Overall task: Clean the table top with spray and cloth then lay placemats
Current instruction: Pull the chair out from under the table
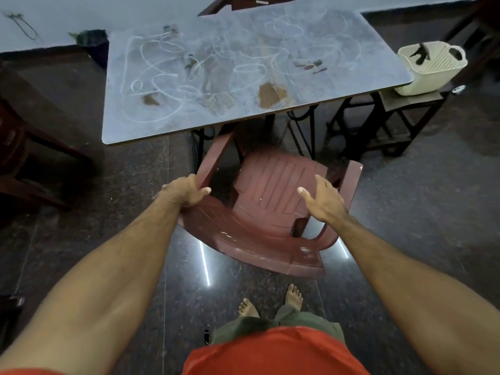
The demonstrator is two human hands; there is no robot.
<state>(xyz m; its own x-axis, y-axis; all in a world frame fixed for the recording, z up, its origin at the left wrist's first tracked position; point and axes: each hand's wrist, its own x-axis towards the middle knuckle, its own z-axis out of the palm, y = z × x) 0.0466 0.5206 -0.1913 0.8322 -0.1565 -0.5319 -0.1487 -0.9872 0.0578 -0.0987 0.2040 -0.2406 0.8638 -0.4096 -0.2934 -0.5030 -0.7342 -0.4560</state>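
Observation:
The grey table top [243, 123] is marked with white chalk scribbles, brown stains and bits of dirt. A maroon plastic chair [273, 185] stands at its near edge, its front partly under the table. My left hand [186, 192] grips the chair's left armrest where it meets the backrest. My right hand [322, 200] hovers with spread fingers over the chair's right side, holding nothing. A cream basket [433, 67] with a dark spray trigger showing inside sits on a small stand to the right of the table. No cloth or placemats are visible.
A dark stand [400, 115] holds the basket at the table's right. Dark wooden furniture [24, 158] stands at the left. Another chair [243, 5] is at the table's far side. A dark bin [93, 43] sits by the wall. My bare feet are on the polished floor.

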